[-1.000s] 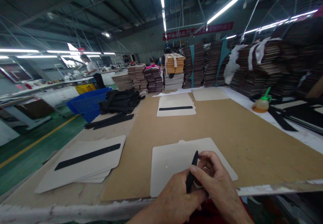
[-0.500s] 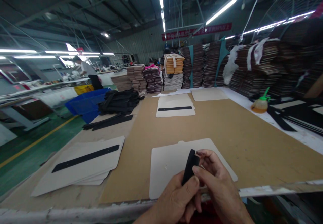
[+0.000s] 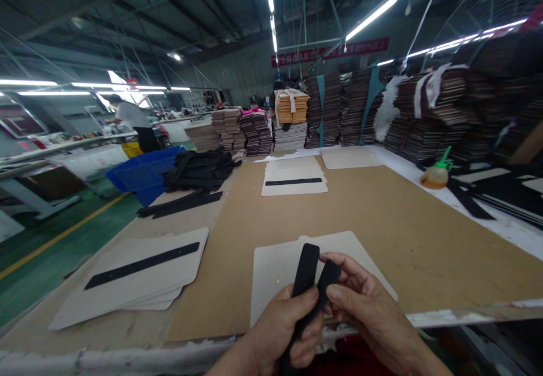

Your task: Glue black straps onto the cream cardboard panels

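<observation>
My left hand (image 3: 280,319) is closed around a black strip (image 3: 306,268) whose rounded end points up. A second black strip (image 3: 328,277) leans away to the right, its upper end pinched by my right hand (image 3: 365,297). The lower parts of both strips run down by my left fingers and are partly hidden. Beneath my hands lies a light grey panel (image 3: 271,263) with rounded corners and a small mark on it. To the left, a fanned pile of similar panels (image 3: 169,271) carries one black strip (image 3: 144,264) lying diagonally across the top panel.
Farther back are another panel pile (image 3: 294,169) with a strip across it and a heap of black strips (image 3: 201,169). A blue bin (image 3: 144,175) stands left of the table. At right sits a green-nozzled bottle (image 3: 436,173). A person (image 3: 133,119) stands far left.
The bundled black strips have come apart: one now stands up in my left hand, the other tilts right in my right hand. The distant person has shifted left and turned.
</observation>
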{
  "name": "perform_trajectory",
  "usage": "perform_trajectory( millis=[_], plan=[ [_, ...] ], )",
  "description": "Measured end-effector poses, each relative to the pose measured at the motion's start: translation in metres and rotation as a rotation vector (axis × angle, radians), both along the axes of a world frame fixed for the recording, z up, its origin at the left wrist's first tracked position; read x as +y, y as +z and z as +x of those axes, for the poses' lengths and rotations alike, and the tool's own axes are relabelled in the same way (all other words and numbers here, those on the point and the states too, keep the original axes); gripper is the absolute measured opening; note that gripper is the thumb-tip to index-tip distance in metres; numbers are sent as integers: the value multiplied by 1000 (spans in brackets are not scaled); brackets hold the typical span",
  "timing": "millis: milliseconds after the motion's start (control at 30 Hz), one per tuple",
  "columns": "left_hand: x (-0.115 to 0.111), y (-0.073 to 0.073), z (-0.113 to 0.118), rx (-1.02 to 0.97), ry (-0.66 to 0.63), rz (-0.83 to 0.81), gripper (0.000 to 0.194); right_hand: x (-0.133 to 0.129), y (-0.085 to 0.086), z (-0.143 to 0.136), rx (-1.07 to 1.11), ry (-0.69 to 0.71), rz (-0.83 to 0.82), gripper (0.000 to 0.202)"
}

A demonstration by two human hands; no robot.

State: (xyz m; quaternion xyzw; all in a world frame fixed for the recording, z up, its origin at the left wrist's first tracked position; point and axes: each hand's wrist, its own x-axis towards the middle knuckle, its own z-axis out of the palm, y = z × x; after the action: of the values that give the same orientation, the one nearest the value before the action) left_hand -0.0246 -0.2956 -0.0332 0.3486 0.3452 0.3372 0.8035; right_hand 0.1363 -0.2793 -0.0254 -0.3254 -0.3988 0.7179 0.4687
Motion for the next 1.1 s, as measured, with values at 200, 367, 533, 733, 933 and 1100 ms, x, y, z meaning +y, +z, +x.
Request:
perform_trajectory(
  millis=[200,367,533,733,933,1100],
  plan=[
    [-2,-12,9,-37,21,94,59,2,-4,-5,-25,-67,14,44],
    [-4,-11,8,5,20,113,51,1,-8,-5,-45,-56,34,43],
    [-3,-12,7,-63,43,96,49,2,-8,-5,-45,-78,54,40],
    [0,-15,8,-33,49,71,46,-1,-9,-5,-41,-41,39,35],
    [-10,13,-31,491,104,45,39,1,-11,28,-231,-81,20,32],
    [-27,34,-84,793,-2,39,52,11,-20,76,-437,-84,26,32]
  ],
)
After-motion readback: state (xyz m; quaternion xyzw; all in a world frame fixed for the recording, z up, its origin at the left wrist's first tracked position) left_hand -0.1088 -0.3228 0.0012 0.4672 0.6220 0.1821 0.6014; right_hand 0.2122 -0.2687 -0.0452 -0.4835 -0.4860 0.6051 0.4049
